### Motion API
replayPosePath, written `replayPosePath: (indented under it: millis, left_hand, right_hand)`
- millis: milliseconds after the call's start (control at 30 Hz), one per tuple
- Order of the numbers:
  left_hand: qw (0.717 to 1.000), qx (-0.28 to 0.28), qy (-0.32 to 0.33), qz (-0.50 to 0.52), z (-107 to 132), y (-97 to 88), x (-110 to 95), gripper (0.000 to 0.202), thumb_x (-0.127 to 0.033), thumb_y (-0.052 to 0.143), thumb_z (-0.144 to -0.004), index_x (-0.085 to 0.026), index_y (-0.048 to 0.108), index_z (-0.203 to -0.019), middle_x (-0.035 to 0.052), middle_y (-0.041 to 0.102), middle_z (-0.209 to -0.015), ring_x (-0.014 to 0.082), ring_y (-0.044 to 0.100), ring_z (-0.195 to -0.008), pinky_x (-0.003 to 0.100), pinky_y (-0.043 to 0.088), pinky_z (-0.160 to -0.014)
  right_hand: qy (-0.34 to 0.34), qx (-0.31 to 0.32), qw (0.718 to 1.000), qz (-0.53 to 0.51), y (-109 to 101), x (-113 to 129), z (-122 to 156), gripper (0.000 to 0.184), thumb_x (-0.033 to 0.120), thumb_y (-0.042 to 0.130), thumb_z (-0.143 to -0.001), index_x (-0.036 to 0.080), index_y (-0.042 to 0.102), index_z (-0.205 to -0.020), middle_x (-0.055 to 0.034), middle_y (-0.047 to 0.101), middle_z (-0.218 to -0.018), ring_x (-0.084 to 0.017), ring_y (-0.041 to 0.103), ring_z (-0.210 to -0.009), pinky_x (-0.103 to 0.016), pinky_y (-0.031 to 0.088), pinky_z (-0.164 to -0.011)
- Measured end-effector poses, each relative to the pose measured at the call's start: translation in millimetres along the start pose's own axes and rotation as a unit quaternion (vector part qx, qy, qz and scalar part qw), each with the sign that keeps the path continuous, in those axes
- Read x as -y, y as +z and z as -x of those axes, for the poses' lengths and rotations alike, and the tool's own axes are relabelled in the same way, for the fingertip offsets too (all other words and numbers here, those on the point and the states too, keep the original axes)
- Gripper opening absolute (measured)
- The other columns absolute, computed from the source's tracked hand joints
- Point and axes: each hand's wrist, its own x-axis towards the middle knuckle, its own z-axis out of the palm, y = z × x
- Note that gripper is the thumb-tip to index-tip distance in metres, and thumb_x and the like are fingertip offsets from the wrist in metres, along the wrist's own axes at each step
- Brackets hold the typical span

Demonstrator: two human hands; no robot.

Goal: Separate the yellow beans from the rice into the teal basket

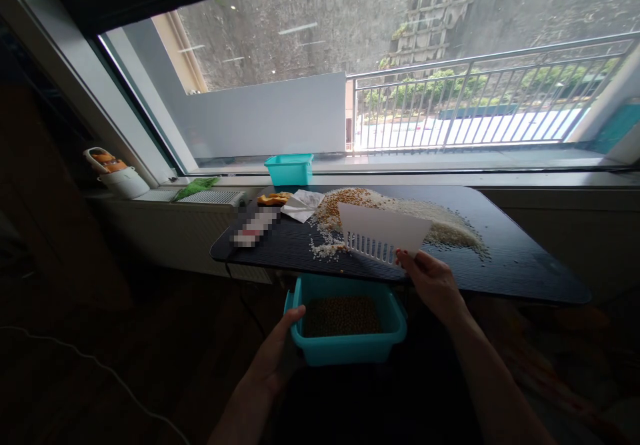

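My left hand grips the left rim of a turquoise plastic bin, its thumb over the edge. Small brownish beans or grains cover the bin's bottom; their kind is hard to tell in the shade. Between the thumb and fingers of my right hand is a flat white card with a row of slots along its lower left edge. The card is tilted over the table's front part. Behind it lie a heap of white rice-like grains and orange-yellow kernels.
The black table stands against the window. On it are a crumpled white tissue, yellowish peel-like pieces and a blurred-out packet. Behind stands a second turquoise bin. A radiator is at left; a white cable crosses the floor.
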Motion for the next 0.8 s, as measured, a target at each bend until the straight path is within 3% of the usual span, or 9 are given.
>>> replayPosePath:
  millis: [433, 667, 800]
  left_hand:
    - [1.0, -0.003, 0.005, 0.005, -0.5, -4.7, 0.0, 0.056, -0.04, 0.059, -0.074, -0.016, 0.047, -0.124, 0.0098, 0.063, -0.111, 0.026, 0.057, -0.105, 0.033, 0.049, -0.08]
    - [1.0, -0.008, 0.001, 0.015, 1.3, -4.4, -3.8, 0.055, -0.038, 0.059, -0.075, -0.014, 0.047, -0.124, 0.0108, 0.063, -0.11, 0.0262, 0.057, -0.105, 0.033, 0.048, -0.08]
    - [1.0, -0.026, -0.004, 0.012, 0.6, -5.3, -4.3, 0.055, -0.038, 0.058, -0.076, -0.014, 0.047, -0.124, 0.0115, 0.063, -0.11, 0.0266, 0.057, -0.105, 0.033, 0.048, -0.08]
  right_hand:
    - [-0.02, 0.044, 0.999, 0.0, 2.2, -2.0, 5.7, 0.032, 0.048, 0.057, -0.075, 0.017, 0.063, -0.068, -0.0011, 0.058, -0.064, -0.014, 0.05, -0.062, -0.023, 0.039, -0.058]
    - [-0.029, 0.114, 0.993, -0.026, 2.1, -1.2, 13.0, 0.031, 0.047, 0.057, -0.075, 0.017, 0.064, -0.07, -0.0028, 0.063, -0.071, -0.017, 0.055, -0.07, -0.023, 0.043, -0.063]
    - [-0.028, 0.099, 0.995, -0.02, -0.4, -3.2, 13.6, 0.033, 0.048, 0.058, -0.074, 0.017, 0.065, -0.069, -0.003, 0.063, -0.07, -0.017, 0.056, -0.069, -0.024, 0.044, -0.063]
